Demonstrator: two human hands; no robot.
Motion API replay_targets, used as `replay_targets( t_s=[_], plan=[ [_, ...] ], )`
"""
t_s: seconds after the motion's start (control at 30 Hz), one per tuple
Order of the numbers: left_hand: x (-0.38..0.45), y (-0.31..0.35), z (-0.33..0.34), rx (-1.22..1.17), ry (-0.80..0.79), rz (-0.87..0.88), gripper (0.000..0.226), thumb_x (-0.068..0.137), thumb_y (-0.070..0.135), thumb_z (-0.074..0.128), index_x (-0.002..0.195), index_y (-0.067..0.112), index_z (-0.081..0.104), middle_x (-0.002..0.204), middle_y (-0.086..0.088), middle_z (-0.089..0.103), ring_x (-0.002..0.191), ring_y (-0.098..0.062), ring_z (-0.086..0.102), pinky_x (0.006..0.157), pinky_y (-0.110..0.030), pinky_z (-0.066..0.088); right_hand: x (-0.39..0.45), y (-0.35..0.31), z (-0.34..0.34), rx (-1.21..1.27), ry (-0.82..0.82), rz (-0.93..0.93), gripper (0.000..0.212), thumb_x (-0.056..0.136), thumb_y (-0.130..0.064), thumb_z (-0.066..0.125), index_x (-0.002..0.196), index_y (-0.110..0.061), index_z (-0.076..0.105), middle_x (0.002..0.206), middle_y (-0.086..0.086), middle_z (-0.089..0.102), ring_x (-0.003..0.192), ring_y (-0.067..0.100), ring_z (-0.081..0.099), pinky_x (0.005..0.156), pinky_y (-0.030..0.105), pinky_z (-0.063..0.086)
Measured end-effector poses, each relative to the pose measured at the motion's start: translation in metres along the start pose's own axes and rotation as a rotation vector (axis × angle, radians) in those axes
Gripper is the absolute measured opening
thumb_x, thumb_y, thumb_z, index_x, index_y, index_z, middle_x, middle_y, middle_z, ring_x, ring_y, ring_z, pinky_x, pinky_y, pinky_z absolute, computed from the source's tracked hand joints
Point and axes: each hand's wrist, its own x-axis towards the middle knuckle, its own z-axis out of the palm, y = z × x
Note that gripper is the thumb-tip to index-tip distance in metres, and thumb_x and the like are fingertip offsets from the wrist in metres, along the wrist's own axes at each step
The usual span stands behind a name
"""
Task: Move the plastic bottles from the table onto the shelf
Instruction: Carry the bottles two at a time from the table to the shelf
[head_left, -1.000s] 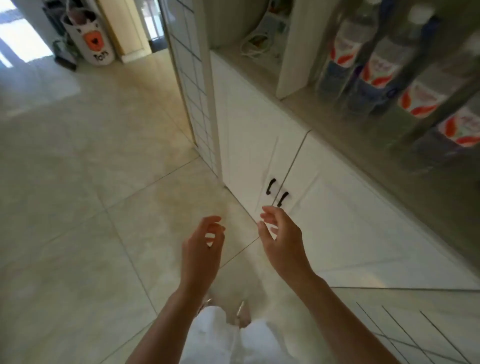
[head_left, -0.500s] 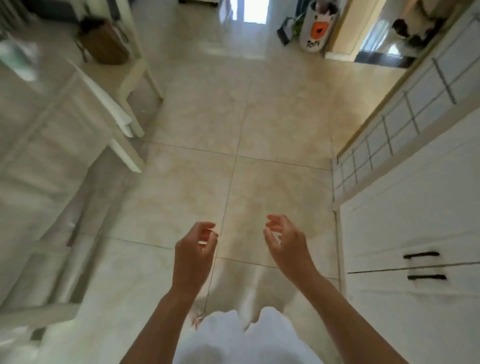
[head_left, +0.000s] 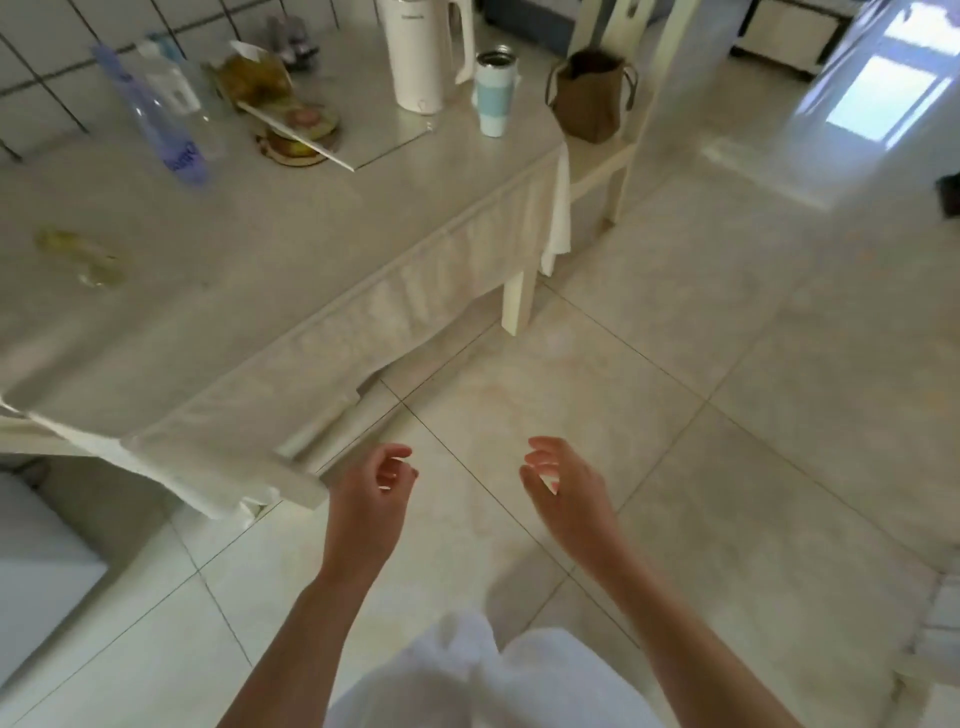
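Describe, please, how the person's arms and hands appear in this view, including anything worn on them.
Both forearms are bare, with no sleeves visible up to the frame's edge. The left hand and right hand wear no gloves, and no rings, watch or bracelets can be seen. White clothing shows below, between the arms.

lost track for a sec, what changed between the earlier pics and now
The view swung from the shelf of bottles, across the floor, to the table, where a plastic bottle now shows. Nothing was gripped or let go. The left hand and right hand stayed empty, loosely curled, out in front.
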Motion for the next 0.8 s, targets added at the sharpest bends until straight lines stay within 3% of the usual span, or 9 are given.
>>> replay_targets(
  t_s=[0.2,0.4,0.6,0.8],
  plan=[
    [0.035,-0.014,-0.018,-0.065,0.075,-0.143,0.019,0.089,0.009,0.057,0.091,0.025,0.066,0.076,0.009,0.072,0.077,-0.006,0.068,0.070,-0.020,0.050,0.062,-0.043,0.031,-0.020,-0.128,-0.069,0.032,0.091,-0.019,0.059,0.123,-0.016,0.053,0.106,-0.005,0.065,0.101,0.012,0.063,0.087,0.025,0.047],
    [0.093,-0.008,-0.020,-0.083,0.107,-0.211,0.021,0.088,0.010,0.058,0.088,0.029,0.065,0.076,0.010,0.072,0.076,-0.007,0.068,0.072,-0.023,0.053,0.139,-0.073,0.049,-0.061,-0.202,-0.139,0.031,0.090,-0.017,0.060,0.120,-0.014,0.055,0.100,-0.009,0.062,0.099,0.013,0.064,0.079,0.014,0.042],
    [0.179,0.019,-0.035,-0.103,0.244,-0.245,0.015,0.088,0.012,0.060,0.090,0.025,0.067,0.076,0.008,0.072,0.076,-0.006,0.068,0.070,-0.019,0.051,0.236,-0.129,0.058,-0.088,-0.367,-0.275,0.033,0.093,-0.022,0.056,0.124,-0.016,0.051,0.109,-0.005,0.061,0.103,0.010,0.059,0.089,0.021,0.045],
    [0.247,0.030,-0.050,-0.158,0.293,-0.281,0.017,0.087,0.012,0.060,0.093,0.027,0.068,0.079,0.007,0.072,0.077,-0.007,0.068,0.070,-0.025,0.053,0.316,-0.177,0.085,-0.101,-0.431,-0.354,0.031,0.092,-0.021,0.057,0.123,-0.015,0.053,0.107,-0.002,0.063,0.101,0.013,0.061,0.088,0.024,0.047]
  ],
)
